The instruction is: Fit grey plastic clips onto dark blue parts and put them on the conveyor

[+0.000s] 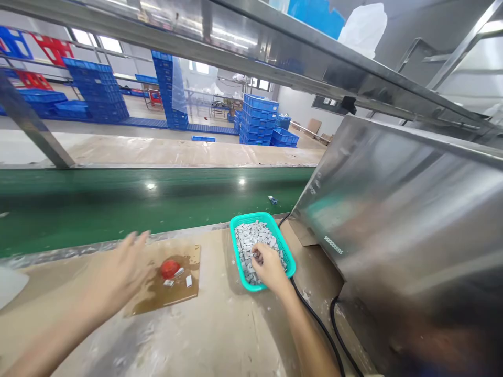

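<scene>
A teal plastic basket (291, 266) holds a heap of small grey-white rectangular pieces (247, 238). My right hand (268, 264) reaches into it from the front, thumb and fingers curled together at the heap; what they pinch is too small to make out. Over the left part of the bench hovers my left hand (121, 267), smeared by motion, fingers stretched out and nothing seen in them. To its right lies a wet brown board (181, 299). On that board are a red round object (170, 269) and several loose pieces (189, 281).
A green conveyor belt (118, 209) runs behind the bench, with a small object (272, 200) on it. At right stands a large metal box (393, 209), black cables (314, 317) beside it. A metal shelf (236, 39) crosses overhead. Stacked blue crates (259, 120) fill the background.
</scene>
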`<action>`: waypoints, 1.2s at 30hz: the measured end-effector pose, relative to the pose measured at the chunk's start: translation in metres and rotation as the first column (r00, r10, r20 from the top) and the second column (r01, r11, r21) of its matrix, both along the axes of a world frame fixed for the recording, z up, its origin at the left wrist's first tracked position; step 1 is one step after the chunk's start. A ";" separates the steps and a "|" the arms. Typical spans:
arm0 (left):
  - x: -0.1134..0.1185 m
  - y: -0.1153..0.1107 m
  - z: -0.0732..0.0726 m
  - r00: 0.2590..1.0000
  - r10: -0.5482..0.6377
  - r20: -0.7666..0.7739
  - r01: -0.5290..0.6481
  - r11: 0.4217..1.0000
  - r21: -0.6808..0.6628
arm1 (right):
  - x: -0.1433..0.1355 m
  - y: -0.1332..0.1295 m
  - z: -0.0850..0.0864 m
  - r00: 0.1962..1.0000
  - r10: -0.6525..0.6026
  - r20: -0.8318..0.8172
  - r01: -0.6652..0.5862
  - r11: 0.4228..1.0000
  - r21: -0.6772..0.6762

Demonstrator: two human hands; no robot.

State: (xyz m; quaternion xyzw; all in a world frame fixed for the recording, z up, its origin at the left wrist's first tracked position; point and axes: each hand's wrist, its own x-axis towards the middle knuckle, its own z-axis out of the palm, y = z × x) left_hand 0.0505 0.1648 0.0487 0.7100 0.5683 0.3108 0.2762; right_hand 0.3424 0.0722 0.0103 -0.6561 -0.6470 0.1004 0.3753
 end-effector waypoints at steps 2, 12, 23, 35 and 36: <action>0.070 0.032 0.011 0.895 -0.340 -0.287 0.386 0.914 0.120 | 0.001 -0.001 0.002 0.983 -0.056 -0.175 0.057 0.998 -0.003; 0.345 0.119 0.022 0.446 -0.627 -0.639 0.630 0.727 -0.274 | 0.006 0.000 -0.004 0.853 -0.074 -0.517 0.128 0.989 0.069; 0.243 0.110 0.022 0.834 -0.552 0.008 0.541 0.815 -0.206 | 0.012 0.000 -0.014 0.701 -0.058 -0.711 0.129 0.991 0.046; -0.023 -0.051 0.005 0.480 0.186 0.857 0.313 0.876 -0.366 | -0.039 0.026 0.010 0.893 0.137 -0.428 -0.129 0.990 0.047; -0.030 -0.058 0.000 0.479 0.220 0.850 0.297 0.871 -0.393 | -0.054 0.030 0.012 0.909 0.202 -0.365 -0.194 0.979 0.058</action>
